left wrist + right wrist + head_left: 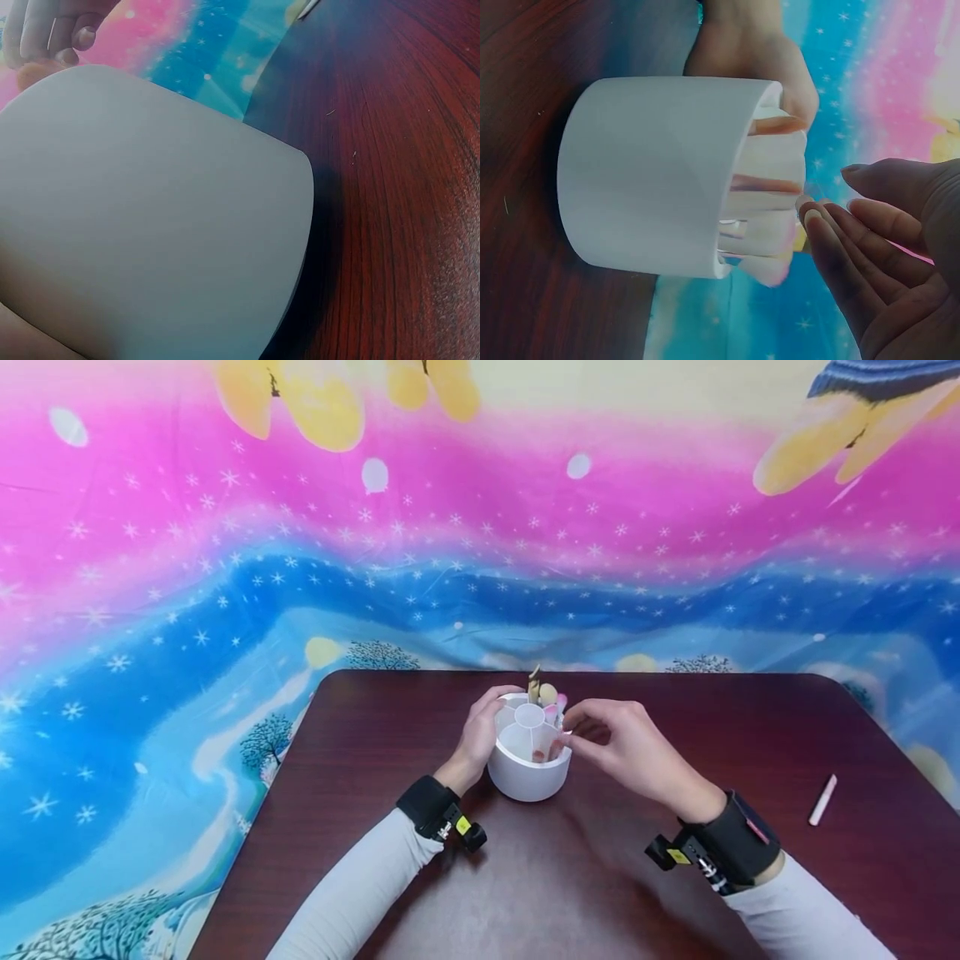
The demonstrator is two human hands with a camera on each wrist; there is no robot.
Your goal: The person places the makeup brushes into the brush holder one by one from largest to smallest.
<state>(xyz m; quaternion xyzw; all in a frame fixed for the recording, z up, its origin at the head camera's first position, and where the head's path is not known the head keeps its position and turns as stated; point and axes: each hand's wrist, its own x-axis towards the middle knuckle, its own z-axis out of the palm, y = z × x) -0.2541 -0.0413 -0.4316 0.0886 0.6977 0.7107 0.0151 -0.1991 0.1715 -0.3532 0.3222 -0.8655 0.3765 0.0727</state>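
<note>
A white round divided organizer (528,781) stands on the table, with a ring in its middle and compartments around it. My left hand (477,731) holds its left side, fingers round the far rim. My right hand (626,745) is at the right rim, thumb and fingers apart, holding nothing that I can see. In the right wrist view, two brownish sticks (769,184) lean in the compartments, one ending near the right fingertips. A gold-coloured item (534,685), a beige rounded piece (548,694) and pink-and-white pieces (561,702) stick up at the back right.
A slim white pen-like stick (822,800) lies on the dark red-brown table (360,727) to the right. Behind the table's far edge hangs a colourful printed cloth (480,543). Each wrist wears a black strap with a small camera.
</note>
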